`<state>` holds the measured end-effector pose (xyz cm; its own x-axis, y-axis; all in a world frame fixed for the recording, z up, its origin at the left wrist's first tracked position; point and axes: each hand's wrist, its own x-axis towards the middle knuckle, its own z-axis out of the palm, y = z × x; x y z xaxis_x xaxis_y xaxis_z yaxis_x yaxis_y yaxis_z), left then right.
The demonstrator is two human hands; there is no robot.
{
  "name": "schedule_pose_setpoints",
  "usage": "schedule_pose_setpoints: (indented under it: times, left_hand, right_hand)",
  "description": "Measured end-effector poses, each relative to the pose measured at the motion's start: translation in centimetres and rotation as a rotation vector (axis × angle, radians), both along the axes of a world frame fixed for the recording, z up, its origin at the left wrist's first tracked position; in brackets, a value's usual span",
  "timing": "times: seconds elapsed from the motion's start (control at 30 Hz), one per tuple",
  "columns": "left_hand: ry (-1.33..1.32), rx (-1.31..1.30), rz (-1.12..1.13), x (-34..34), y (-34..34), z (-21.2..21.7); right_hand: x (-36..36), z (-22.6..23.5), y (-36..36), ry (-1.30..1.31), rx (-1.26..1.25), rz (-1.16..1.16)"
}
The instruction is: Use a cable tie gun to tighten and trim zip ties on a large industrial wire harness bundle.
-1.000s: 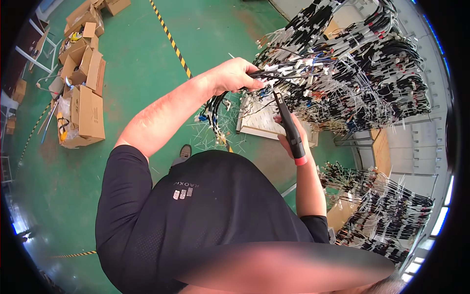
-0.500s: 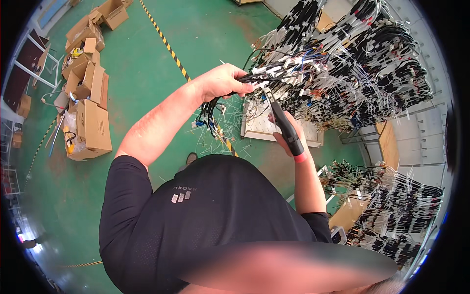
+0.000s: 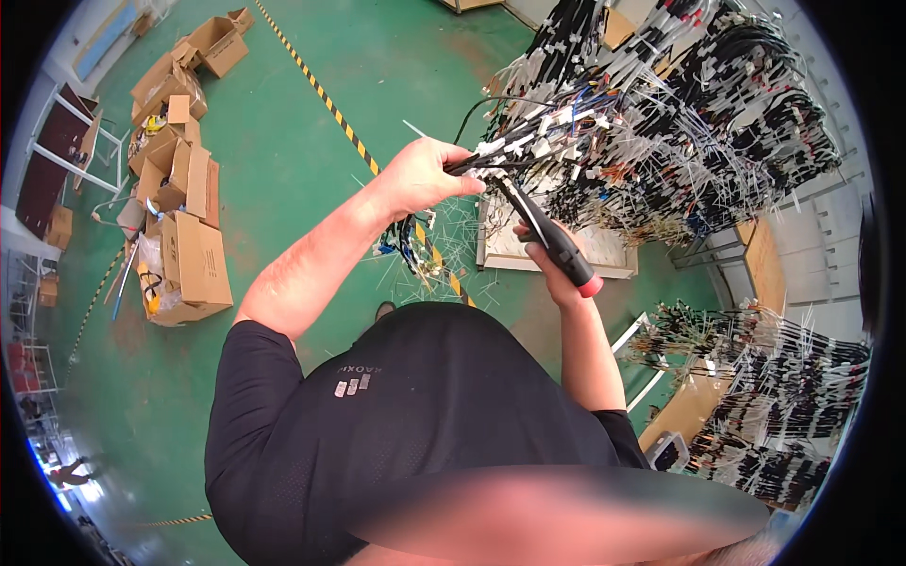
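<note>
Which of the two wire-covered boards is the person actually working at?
The upper board: the left hand grips a wire bundle there. The lower-right board is untouched.

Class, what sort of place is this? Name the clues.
Probably a wire-harness assembly workshop: harness boards thick with wire bundles, a green floor with a striped safety line, and stacked cardboard boxes.

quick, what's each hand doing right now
Left hand: closed on the wire bundle.
Right hand: closed on the black tool.
</note>
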<state>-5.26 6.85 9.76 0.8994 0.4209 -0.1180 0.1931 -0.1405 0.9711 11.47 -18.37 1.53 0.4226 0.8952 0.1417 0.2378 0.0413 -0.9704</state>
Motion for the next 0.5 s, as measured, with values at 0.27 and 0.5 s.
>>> schedule_pose_setpoints:
  times: [0.27,0.5]
  left_hand:
    - [0.137,-0.005,-0.024,-0.5,-0.2,1.6]
    - [0.032,-0.133,-0.089,-0.5,0.4,0.8]
  right_hand:
    - [0.5,0.9,0.2,-0.493,0.005,0.027]
    - [-0.8,-0.2,-0.4,-0.430,-0.023,-0.158]
